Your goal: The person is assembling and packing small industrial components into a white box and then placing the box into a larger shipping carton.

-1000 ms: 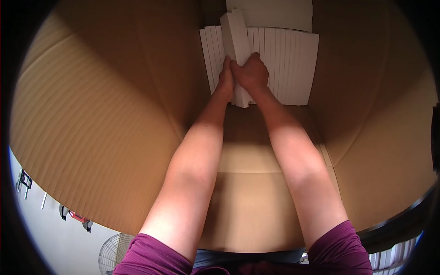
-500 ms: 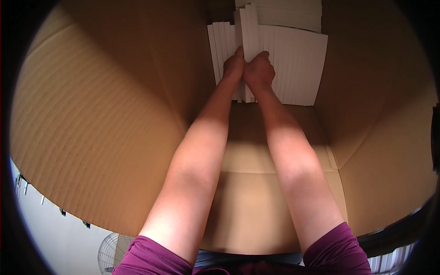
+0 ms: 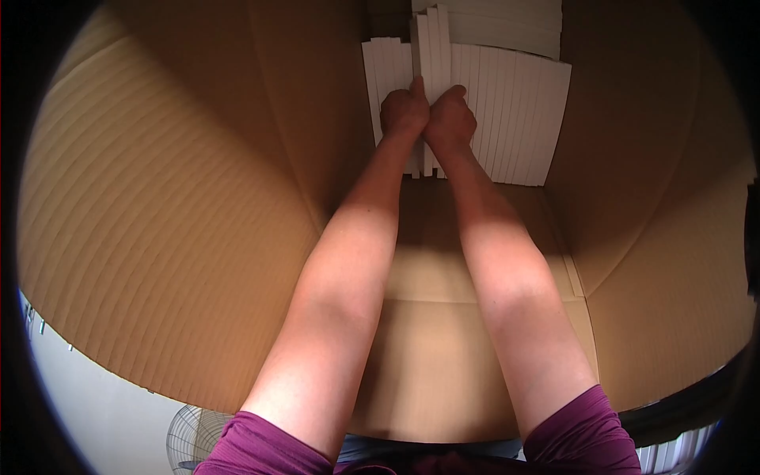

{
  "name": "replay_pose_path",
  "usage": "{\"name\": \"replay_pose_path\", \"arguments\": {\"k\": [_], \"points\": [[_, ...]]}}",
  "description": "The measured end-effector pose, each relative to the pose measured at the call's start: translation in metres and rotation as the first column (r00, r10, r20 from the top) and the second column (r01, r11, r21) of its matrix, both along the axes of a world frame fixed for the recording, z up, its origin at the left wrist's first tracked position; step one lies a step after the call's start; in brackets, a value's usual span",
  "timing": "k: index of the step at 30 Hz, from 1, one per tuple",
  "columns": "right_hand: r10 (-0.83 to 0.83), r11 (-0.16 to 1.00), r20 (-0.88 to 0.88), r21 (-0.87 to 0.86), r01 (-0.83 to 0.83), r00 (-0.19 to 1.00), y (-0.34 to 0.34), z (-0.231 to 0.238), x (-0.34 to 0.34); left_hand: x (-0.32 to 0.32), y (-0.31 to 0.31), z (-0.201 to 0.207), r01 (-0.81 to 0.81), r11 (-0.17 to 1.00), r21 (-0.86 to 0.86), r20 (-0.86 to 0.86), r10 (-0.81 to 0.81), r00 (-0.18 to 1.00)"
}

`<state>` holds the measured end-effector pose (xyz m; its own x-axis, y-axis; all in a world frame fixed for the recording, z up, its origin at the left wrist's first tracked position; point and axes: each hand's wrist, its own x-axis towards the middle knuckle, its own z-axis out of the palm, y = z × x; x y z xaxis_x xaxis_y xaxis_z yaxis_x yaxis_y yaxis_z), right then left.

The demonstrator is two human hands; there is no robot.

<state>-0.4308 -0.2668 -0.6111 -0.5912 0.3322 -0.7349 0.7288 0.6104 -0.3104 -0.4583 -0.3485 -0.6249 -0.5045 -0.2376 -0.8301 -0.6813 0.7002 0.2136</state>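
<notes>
Deep inside a large brown cardboard box, thin flat white pieces (image 3: 518, 111), like slim cartons on edge, stand packed side by side in a row. A few raised white pieces (image 3: 433, 47) stick up above the others in that row. My left hand (image 3: 404, 109) is closed at the left side of the raised pieces, its thumb pointing up along them. Closed against their right side, my right hand (image 3: 451, 119) has its thumb up too. The two hands nearly meet at the wrists. The fingertips are hidden among the white pieces.
Tall walls of the cardboard box (image 3: 158, 214) rise on both sides of my arms. More white pieces (image 3: 507, 28) lie at the far end behind the row. The brown box floor (image 3: 435, 340) spreads beneath my forearms. Outside the box, a fan (image 3: 194, 435) shows at lower left.
My left hand has shifted slightly left and its fingers look more curled. The right hand stays nearly in place against the raised pieces. The whole view has moved a little.
</notes>
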Motion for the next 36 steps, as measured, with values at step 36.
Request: {"name": "replay_pose_path", "arguments": {"k": [36], "points": [[0.501,0.865,0.228,-0.177,-0.470,0.835,0.005,-0.004,0.044,-0.007,-0.024,-0.027,0.128,0.989,0.079,0.188,-0.140,0.972]]}}
